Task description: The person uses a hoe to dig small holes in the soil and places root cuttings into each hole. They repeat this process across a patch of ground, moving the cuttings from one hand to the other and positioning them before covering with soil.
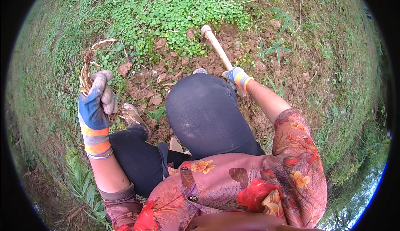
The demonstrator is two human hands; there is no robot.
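My left hand (98, 106), in a soiled blue, grey and orange work glove, is raised at the left with its fingers closed on a bunch of dry roots (86, 70). The roots stick up beyond the fingers, with one pale strand curving to the right. My right hand (237, 78), gloved in the same kind, grips the wooden handle (220, 50) of a digging tool. This handle slants up and left to a thick, rounded end over the broken soil (229, 34). Whatever blade the tool has is hidden in the dirt and leaves.
Low green ground cover (187, 3) borders the loose brown clods. A larger clod (125, 68) lies right of my left hand. Small bamboo-like shoots (276, 50) grow at the right. My bent knee (200, 112) and a muddy shoe (134, 117) are close to the dug soil.
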